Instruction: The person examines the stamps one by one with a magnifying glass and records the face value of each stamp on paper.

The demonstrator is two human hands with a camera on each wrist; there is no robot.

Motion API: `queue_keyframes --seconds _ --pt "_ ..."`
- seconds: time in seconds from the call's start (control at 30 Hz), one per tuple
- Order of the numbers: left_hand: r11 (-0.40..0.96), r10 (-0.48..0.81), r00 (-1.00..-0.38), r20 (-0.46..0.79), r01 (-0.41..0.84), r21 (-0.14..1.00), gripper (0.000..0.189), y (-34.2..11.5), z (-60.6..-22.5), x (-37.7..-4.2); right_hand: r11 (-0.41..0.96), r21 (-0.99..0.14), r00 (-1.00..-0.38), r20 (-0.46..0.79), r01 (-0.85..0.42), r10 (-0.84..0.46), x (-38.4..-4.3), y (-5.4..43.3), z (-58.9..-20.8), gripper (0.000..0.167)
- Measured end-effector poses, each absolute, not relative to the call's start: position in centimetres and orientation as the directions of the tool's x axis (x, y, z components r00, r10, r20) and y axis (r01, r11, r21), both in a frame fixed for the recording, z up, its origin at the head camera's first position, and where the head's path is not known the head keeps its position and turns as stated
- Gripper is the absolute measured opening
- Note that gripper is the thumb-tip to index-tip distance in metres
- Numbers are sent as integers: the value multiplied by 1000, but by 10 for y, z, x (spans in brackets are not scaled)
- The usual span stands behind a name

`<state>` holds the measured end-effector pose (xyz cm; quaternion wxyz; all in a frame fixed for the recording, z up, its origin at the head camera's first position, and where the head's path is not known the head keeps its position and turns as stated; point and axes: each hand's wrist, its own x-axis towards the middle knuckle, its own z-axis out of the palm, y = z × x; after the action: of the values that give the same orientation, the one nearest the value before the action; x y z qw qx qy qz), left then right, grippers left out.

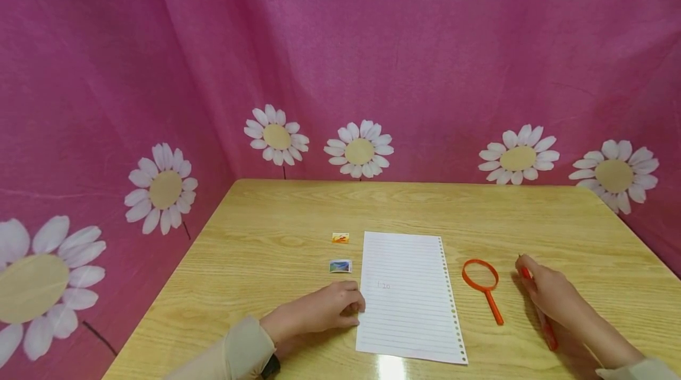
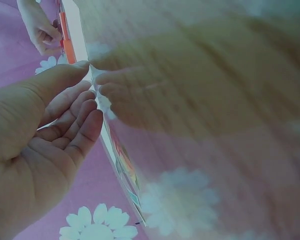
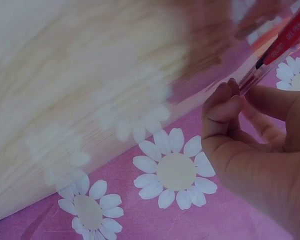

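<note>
A sheet of lined paper point(image 1: 404, 321) with holes along its right side lies on the table, with small faint writing left of its middle. My left hand point(image 1: 332, 307) rests at the paper's left edge, fingers loosely bent and holding nothing; the left wrist view shows its fingertips point(image 2: 94, 117) at the tabletop. Over on the right, my right hand point(image 1: 550, 291) pinches a red gel pen point(image 1: 548, 330) near one end, its other end pointing toward me. Up close, the pen point(image 3: 285, 42) has a clear section between the fingers and printed lettering.
Between the paper and my right hand lies an orange magnifying glass point(image 1: 495, 307). Two small stamp-like pictures, one yellow point(image 1: 340, 238) and one blue point(image 1: 340, 266), lie left of the paper. A pink curtain point(image 1: 415, 72) with daisies surrounds the wooden table point(image 1: 255, 238).
</note>
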<state>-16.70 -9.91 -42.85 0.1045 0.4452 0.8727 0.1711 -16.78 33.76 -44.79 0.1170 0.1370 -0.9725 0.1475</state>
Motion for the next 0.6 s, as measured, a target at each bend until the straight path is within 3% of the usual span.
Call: queue_keyframes --seconds 0.27,0.47,0.6 --pt "543 815 -579 -19 751 375 11 -98 -429 -169 917 -237 -911 343 -321 -230 -167 343 -447 14" --pt "540 818 -575 -18 758 365 12 -98 -429 -169 899 -138 -813 500 -416 -299 -165 352 -452 28" --pt "540 817 -577 -6 761 360 11 -97 -429 -168 897 -111 -795 519 -428 -315 -164 357 -454 30"
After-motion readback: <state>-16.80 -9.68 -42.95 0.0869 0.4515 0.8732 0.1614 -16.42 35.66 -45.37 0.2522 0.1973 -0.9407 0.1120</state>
